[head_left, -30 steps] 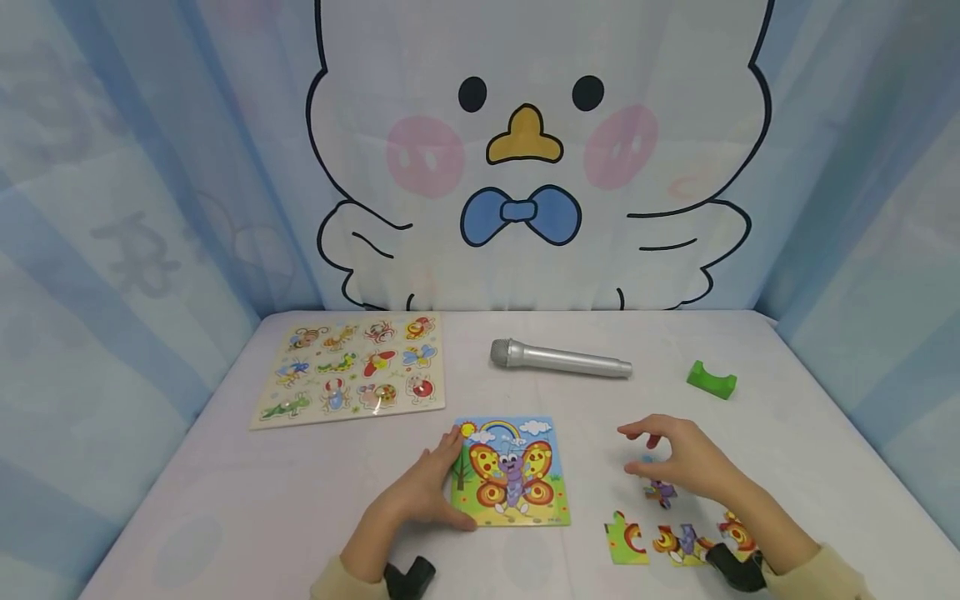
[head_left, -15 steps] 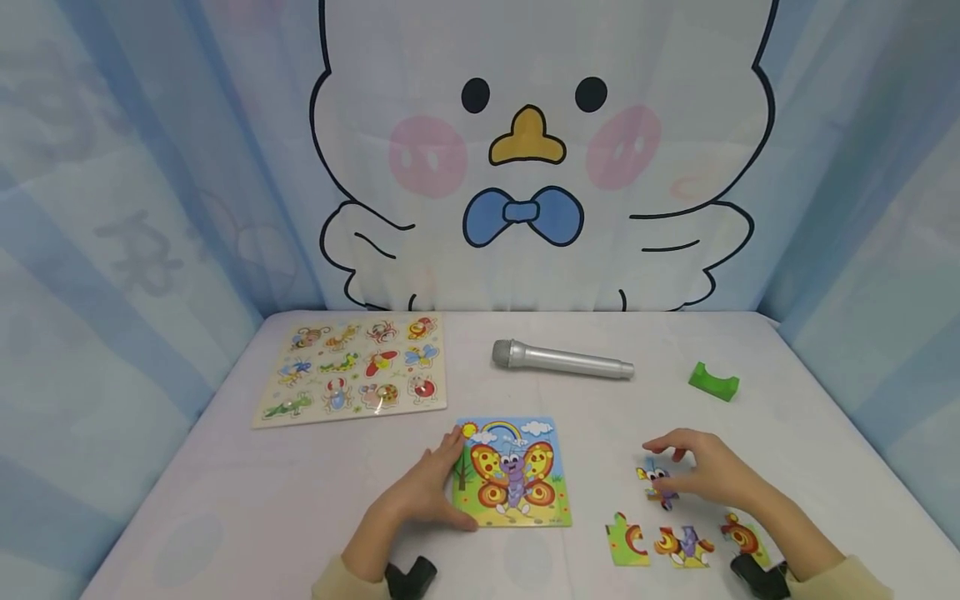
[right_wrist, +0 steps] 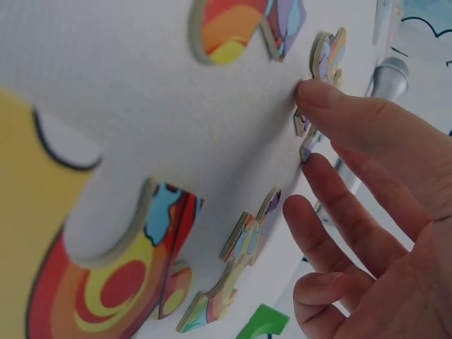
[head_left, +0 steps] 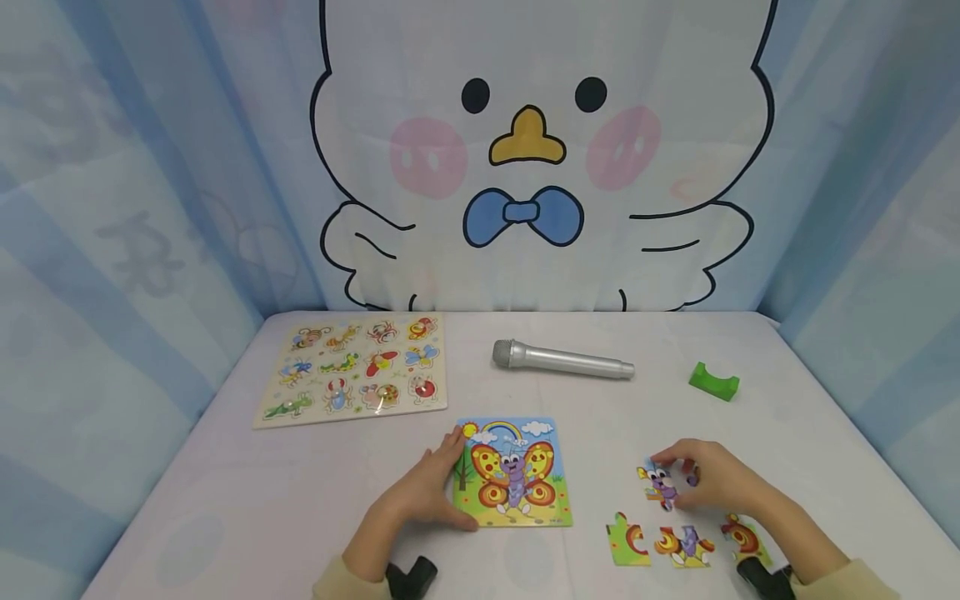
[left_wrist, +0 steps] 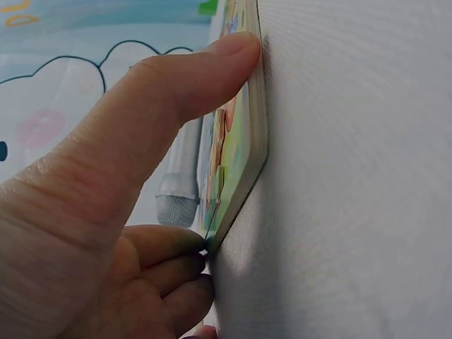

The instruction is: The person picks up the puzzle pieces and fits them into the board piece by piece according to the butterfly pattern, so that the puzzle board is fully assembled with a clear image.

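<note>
My left hand [head_left: 420, 486] rests at the left side of a square butterfly puzzle board [head_left: 540, 475], thumb along its near edge and fingers against its left edge. In the left wrist view the thumb lies over the edge of the board [left_wrist: 254, 131]. On the right, my right hand [head_left: 716, 477] has thumb and index at a small puzzle piece with a purple bug face [head_left: 660, 483]. Seen from the right wrist, the thumb [right_wrist: 328, 99] touches one side of this piece and the index tip the other. Part of another piece [head_left: 692, 472] shows behind the fingers.
Near the right hand lie a green piece [head_left: 627, 540], a middle piece [head_left: 684, 547] and an orange-red piece [head_left: 742, 537]. Farther back are an insect peg board [head_left: 352, 367], a silver toy microphone [head_left: 562, 359] and a green arched block [head_left: 713, 382]. A printed curtain [head_left: 525, 267] hangs behind.
My right hand has moved right and down, and its thumb and index have drawn in on the bug-face piece. The left hand and the board have stayed in place.
</note>
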`<action>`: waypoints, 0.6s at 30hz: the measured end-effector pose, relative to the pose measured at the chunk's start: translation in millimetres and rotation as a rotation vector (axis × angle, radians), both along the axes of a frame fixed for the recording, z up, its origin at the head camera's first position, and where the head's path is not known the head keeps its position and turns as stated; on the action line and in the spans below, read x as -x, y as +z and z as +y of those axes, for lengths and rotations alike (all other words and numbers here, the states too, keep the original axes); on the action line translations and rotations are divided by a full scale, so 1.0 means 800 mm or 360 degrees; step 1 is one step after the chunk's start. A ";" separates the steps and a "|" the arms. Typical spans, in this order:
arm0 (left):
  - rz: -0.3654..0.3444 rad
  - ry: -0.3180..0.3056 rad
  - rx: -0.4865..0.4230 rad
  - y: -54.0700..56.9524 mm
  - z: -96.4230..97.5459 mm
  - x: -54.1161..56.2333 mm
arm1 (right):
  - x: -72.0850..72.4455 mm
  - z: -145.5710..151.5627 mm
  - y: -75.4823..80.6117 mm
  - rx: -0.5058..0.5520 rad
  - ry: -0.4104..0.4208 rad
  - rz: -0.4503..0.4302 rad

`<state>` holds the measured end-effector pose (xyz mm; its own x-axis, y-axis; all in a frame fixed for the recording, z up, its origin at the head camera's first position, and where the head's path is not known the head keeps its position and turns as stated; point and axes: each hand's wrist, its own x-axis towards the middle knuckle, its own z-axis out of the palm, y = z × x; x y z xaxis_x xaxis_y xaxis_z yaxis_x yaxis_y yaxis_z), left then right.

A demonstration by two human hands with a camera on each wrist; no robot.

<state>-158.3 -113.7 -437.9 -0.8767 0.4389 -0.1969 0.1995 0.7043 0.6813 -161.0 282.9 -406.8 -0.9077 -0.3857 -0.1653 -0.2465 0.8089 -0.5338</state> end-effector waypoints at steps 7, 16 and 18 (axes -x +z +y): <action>-0.0001 0.0001 -0.0001 -0.001 0.000 0.001 | 0.004 0.000 -0.002 0.0010 0.0031 0.0029; 0.0012 -0.0010 0.0007 -0.001 0.000 -0.001 | 0.007 -0.004 -0.006 -0.0058 -0.0020 0.0024; 0.0012 -0.0012 0.0006 -0.001 0.000 -0.001 | 0.006 -0.005 -0.006 -0.0064 -0.0024 0.0026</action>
<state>-157.5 -113.9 -438.4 -0.8749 0.4445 -0.1922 0.2097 0.7055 0.6769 -166.0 278.7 -411.6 -0.9160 -0.3654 -0.1658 -0.2426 0.8333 -0.4967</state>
